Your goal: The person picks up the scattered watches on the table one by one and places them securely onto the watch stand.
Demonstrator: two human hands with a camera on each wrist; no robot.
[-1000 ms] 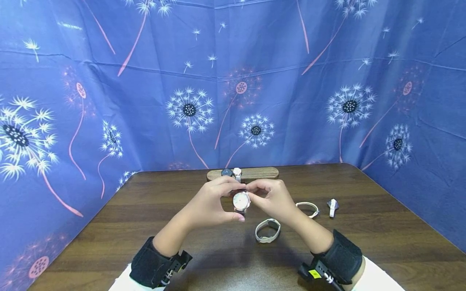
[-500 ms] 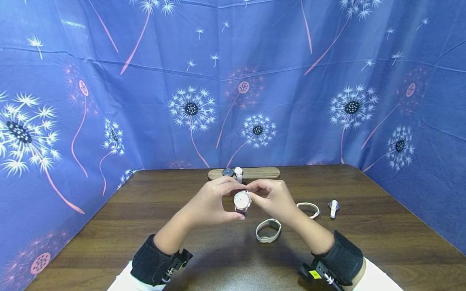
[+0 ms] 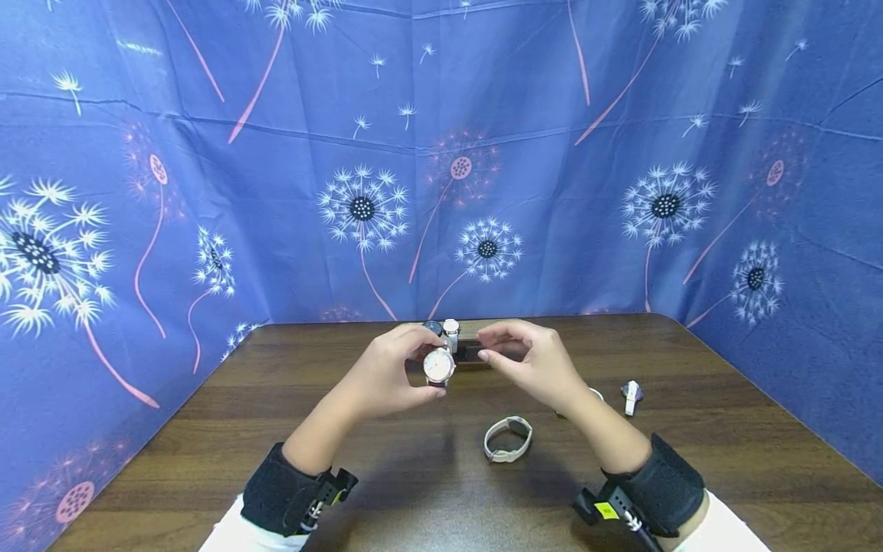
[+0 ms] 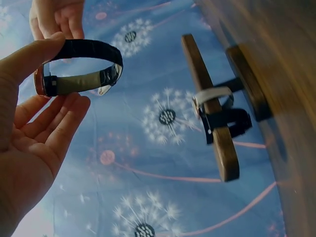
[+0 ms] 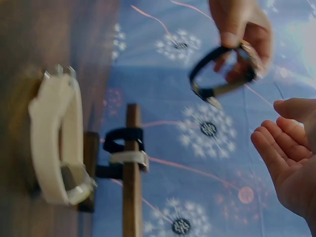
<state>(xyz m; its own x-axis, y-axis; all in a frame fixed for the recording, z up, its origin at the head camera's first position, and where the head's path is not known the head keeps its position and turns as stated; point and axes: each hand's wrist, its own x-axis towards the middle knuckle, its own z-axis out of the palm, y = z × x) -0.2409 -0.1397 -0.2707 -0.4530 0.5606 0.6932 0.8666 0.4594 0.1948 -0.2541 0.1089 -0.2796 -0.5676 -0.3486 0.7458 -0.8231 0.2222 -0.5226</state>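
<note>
My left hand (image 3: 382, 373) holds a wristwatch (image 3: 438, 366) with a pale round face and a dark strap, pinched at the case between thumb and fingers. In the left wrist view the strap of this watch (image 4: 89, 48) forms a closed loop, and its buckle end faces away from the palm. My right hand (image 3: 541, 366) is apart from the watch, off to its right, with fingers gently bent and nothing between them. Behind both hands is a wooden watch stand (image 5: 132, 197) carrying a white-strapped watch (image 3: 451, 328) and a dark watch (image 3: 431, 327).
A cream-strapped watch (image 3: 508, 439) lies on the brown wooden table (image 3: 228, 452) in front of me. My right forearm mostly hides another pale watch (image 3: 596, 394). Farther right is a small white-strapped watch (image 3: 631, 398). A blue dandelion-print cloth (image 3: 276, 192) hangs behind the table.
My right hand has let go of the watch and drawn away to the right. My left hand has shifted slightly left and up with the watch.
</note>
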